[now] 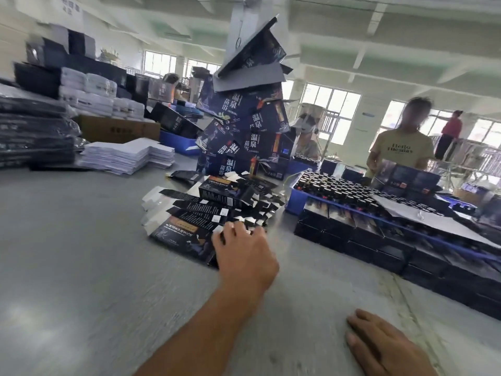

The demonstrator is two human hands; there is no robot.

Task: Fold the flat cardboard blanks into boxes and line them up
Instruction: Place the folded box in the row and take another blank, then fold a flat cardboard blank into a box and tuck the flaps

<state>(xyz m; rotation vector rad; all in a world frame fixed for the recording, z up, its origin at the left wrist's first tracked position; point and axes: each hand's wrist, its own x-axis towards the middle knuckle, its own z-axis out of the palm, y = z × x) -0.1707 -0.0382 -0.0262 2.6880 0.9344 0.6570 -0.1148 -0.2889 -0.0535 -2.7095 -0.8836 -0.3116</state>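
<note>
A: Which hand is doing the work?

B: The left hand (245, 253). It reaches out over the near end of the blanks (206, 213), a fanned pile of flat dark cartons on the grey table (81, 253). The fingers bend down onto the nearest blank, touching it. Whether they have pinched it yet, I cannot tell; the fingertips are blurred.

A: And the other?

B: The right hand (385, 346) lies flat on the table close to the body, fingers straight and together, holding nothing. I judge it is bracing the lean forward and waiting to help with the folding.

A: Why is the pile fanned like that?

B: Probably so that each blank shows an edge and one can be slid off alone.

A: Any boxes made?

B: One folded box (222, 192) lies on top of the pile at its far side. Behind it a tower (241, 131) of printed cartons leans, its top tipped over. Black boxes (379, 240) stand in rows to the right, under a blue tray (294, 202) of bottles, perhaps the line-up.

A: So the step?

B: Picking up the next blank, I would say. Plenty are left in the pile, so the job is far from done.

A: Anyone else?

B: A person in a yellow shirt (401, 150) stands across the table, behind the rows.
</note>
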